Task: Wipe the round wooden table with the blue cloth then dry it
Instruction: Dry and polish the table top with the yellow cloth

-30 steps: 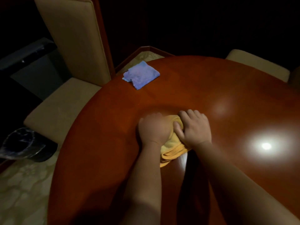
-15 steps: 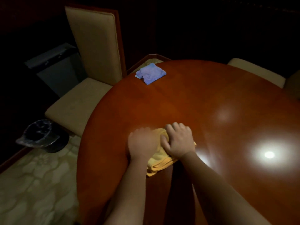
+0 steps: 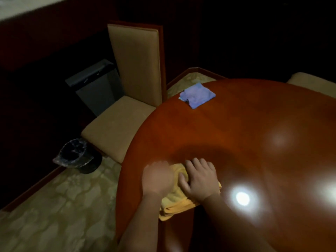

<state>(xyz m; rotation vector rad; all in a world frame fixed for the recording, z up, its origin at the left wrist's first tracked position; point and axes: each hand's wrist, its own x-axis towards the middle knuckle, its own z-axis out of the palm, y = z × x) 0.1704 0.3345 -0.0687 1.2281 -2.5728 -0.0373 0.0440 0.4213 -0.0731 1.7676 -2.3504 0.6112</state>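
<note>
1. Round wooden table: glossy reddish top filling the right of the view; bright light reflections lay on its near right part.
2. Blue cloth: lay folded and untouched at the table's far left edge, well apart from both hands.
3. Yellow cloth: lay bunched on the table near its near left edge, under both hands.
4. Left hand: pressed down on the yellow cloth; motion blur hid whether the fingers were flat or curled.
5. Right hand: lay just beside the left, fingers spread flat, pressing the yellow cloth.
6. Chair: tan upholstery, stood at the table's far left.
7. Waste bin: lined with plastic, stood on the patterned floor left of the table.
</note>
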